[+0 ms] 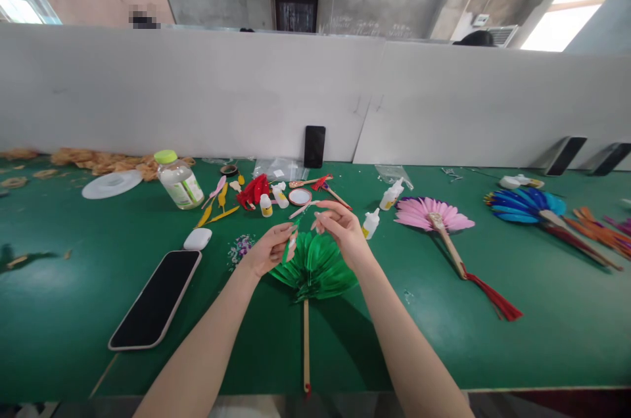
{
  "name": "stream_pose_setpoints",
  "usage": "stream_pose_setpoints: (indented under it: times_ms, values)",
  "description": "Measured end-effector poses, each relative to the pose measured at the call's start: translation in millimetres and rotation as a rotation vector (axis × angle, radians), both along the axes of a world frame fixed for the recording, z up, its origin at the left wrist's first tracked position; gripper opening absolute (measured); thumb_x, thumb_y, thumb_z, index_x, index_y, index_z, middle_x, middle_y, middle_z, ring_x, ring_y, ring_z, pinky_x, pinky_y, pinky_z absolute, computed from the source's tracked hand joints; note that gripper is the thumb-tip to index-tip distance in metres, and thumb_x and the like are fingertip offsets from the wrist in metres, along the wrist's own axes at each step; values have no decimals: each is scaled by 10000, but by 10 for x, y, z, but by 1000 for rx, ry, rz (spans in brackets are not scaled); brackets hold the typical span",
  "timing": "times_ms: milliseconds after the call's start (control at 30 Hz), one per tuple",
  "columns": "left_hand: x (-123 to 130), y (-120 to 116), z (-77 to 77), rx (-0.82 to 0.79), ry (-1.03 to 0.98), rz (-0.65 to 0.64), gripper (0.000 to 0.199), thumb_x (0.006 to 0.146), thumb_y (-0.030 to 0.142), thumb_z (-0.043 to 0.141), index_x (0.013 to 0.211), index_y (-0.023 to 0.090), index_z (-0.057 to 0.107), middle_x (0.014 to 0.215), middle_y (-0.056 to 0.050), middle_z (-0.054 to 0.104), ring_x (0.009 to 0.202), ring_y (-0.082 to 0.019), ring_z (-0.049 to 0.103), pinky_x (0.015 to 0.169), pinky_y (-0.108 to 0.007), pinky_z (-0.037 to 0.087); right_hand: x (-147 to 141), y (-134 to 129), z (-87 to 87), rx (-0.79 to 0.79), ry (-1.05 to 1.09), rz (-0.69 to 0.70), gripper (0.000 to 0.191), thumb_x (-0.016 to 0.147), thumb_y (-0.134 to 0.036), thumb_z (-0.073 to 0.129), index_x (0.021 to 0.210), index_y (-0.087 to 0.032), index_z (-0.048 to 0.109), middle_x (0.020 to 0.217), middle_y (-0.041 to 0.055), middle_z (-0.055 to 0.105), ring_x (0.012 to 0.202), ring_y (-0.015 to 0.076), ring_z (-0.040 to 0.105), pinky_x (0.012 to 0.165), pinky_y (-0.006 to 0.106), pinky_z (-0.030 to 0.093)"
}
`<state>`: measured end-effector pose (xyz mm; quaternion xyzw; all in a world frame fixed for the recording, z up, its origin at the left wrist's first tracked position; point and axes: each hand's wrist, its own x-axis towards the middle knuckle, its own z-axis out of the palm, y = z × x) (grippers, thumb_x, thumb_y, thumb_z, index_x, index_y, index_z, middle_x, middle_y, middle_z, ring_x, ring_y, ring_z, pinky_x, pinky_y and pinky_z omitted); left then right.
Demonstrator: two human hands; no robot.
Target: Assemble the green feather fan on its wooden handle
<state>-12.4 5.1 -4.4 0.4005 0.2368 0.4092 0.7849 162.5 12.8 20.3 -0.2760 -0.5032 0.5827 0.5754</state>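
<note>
A green feather fan [320, 267] lies on the green table with its wooden handle toward the near edge. Above its left side, my left hand [271, 248] is closed on a slim green feather [290, 244]. My right hand [340, 227] is just to the right, its fingers pinched near a thin pale strip whose nature is unclear. What those fingertips grip is too small to make out. Small purple beads [241, 247] lie left of my left hand. White glue bottles [371, 223] stand beyond my right hand.
At left are a phone [156, 300], a white case [198, 239] and a jar [180, 185]. Red feathers [253, 192] and a round tin [300, 197] lie ahead. Pink [434, 214] and blue [527, 206] fans lie right. An upright phone [314, 146] leans on the partition [197, 89].
</note>
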Motion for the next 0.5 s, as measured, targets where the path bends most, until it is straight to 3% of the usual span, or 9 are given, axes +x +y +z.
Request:
stream_pose_setpoints:
  times_ms: [133, 333, 400, 500]
  values:
    - [-50, 4, 46, -10, 17, 80, 252, 705, 294, 672, 651, 140, 480, 385, 123, 223, 292, 2, 143, 304, -130, 149, 18, 7, -11, -23, -65, -53, 225, 674, -291, 696, 872, -190, 661, 685, 8, 674, 634, 141, 610, 597, 264, 459]
    - [-546, 52, 181, 37, -321, 460, 224, 849, 222, 506, 647, 161, 431, 416, 101, 233, 296, -19, 199, 304, -132, 192, -285, -129, 9, 31, -275, 8, 161, 686, -291, 676, 777, -158, 678, 723, 52, 696, 669, 183, 642, 624, 287, 489]
    - [-722, 48, 197, 87, -409, 527, 241, 890, 210, 426, 653, 166, 426, 415, 95, 219, 290, -31, 187, 291, -145, 182, -514, -173, 30, 100, -441, -33, 167, 749, -265, 602, 853, -153, 669, 668, 41, 683, 606, 166, 626, 590, 265, 479]
    - [-861, 28, 210, 133, -416, 541, 264, 907, 221, 379, 652, 168, 426, 407, 95, 201, 285, -41, 159, 276, -151, 164, -884, -180, 66, 299, -725, -84, 331, 810, -174, 491, 1136, -186, 552, 636, 4, 654, 544, 144, 587, 582, 242, 456]
